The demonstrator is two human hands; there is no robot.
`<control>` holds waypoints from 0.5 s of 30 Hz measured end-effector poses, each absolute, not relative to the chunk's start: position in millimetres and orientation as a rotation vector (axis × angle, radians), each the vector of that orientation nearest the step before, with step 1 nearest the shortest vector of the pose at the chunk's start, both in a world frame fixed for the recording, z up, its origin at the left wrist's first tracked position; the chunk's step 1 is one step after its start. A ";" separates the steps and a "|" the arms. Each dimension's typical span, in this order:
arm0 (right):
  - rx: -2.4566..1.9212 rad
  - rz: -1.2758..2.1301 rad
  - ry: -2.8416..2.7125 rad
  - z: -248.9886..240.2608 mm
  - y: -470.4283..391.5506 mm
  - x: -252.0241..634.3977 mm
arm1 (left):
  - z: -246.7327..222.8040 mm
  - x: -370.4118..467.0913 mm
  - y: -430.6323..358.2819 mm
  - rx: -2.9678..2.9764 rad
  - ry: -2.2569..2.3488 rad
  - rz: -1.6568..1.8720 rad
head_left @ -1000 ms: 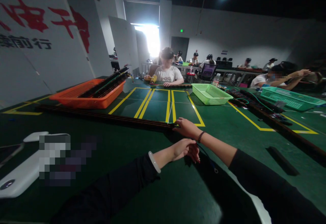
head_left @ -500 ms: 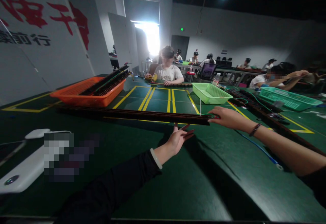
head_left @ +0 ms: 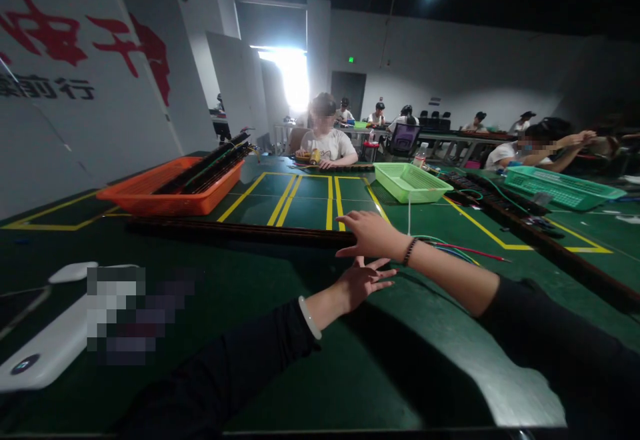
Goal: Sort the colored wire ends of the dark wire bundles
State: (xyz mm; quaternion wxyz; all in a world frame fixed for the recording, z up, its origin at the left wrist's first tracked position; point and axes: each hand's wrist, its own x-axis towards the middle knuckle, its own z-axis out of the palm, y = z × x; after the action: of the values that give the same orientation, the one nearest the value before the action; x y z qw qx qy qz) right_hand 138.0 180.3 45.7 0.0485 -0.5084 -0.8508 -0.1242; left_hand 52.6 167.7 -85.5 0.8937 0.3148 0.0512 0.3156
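A long dark bar (head_left: 240, 233) lies across the green table, its right part hidden behind my right hand. Red, green and blue wires (head_left: 465, 249) come out beyond that end. My right hand (head_left: 373, 235) reaches over the bar with its fingers stretched to the left and the thumb apart from them; whether it touches the bar I cannot tell. Just below, my left hand (head_left: 357, 287) is turned up with spread fingers and holds nothing. It is close to the bar's near side.
An orange basket (head_left: 165, 207) with similar dark bars stands at the left. A light green basket (head_left: 413, 187) and a teal basket (head_left: 560, 190) are to the right, near another dark assembly (head_left: 565, 253). A white phone-like object (head_left: 45, 353) lies front left. A co-worker (head_left: 327, 143) sits opposite.
My right hand has left the bar's wired end and moved left along it, its fingers opening out. The wires now show spread on the table. My left hand has shifted slightly right.
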 end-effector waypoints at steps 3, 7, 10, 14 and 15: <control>-1.669 -0.297 -2.619 21.0 204.3 114.0 | -89.6 52.4 170.7 0.687 0.093 0.644; -1.851 -0.186 -2.621 9.1 216.0 111.8 | -92.1 55.0 172.0 0.776 0.149 0.595; -1.855 -0.205 -2.614 12.0 211.9 118.1 | -89.9 57.3 168.6 0.873 0.208 0.549; -1.891 -0.226 -2.569 22.0 198.1 135.9 | -86.2 57.7 163.7 0.949 0.233 0.475; -1.913 -0.222 -2.560 25.6 193.0 143.1 | -85.5 57.0 163.3 0.939 0.230 0.470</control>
State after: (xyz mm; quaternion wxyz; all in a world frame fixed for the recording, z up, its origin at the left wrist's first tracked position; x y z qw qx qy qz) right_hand 143.1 193.0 25.6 -0.0309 -0.5969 -0.7987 -0.0694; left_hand 57.0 163.3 -85.5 0.8588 0.4474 0.1096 0.2241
